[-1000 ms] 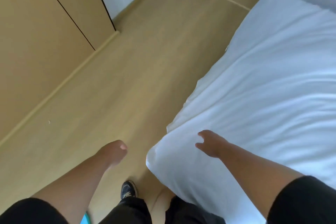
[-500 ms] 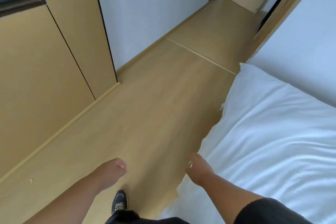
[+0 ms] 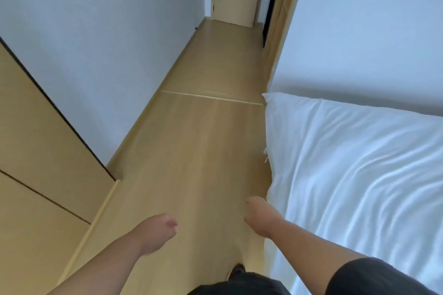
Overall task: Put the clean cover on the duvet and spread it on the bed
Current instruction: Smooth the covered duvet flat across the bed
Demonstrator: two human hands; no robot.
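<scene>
Lying rumpled across the bed, the white duvet [image 3: 354,175] hangs over its left edge beside bare floor [image 3: 191,151]. Left hand [image 3: 158,232] loosely curled, empty; right hand [image 3: 260,217] relaxed, near that edge.

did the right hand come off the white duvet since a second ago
Yes. The right hand has left the top of the white duvet and now hangs over the wooden floor, just left of the duvet's edge.
</scene>
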